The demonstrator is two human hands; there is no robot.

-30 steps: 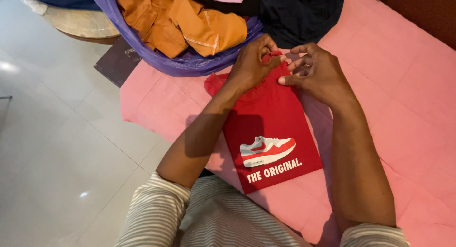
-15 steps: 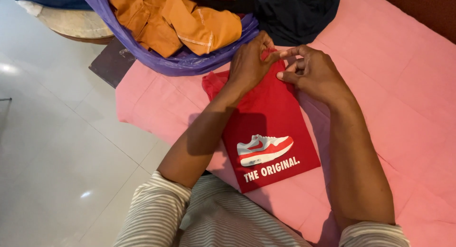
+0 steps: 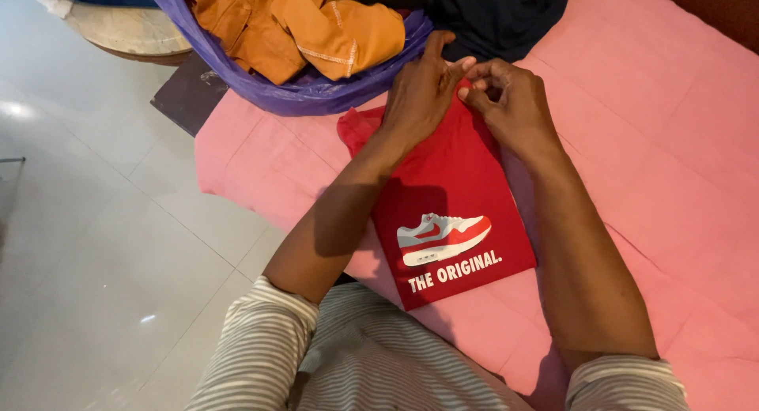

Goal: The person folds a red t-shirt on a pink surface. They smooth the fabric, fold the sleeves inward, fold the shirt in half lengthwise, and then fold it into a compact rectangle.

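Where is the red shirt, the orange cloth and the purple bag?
Red shirt (image 3: 458,182): head view, on its plain middle above the shoe print.
Orange cloth (image 3: 316,28): head view, on a fold near its middle.
Purple bag (image 3: 300,99): head view, on its near rim.
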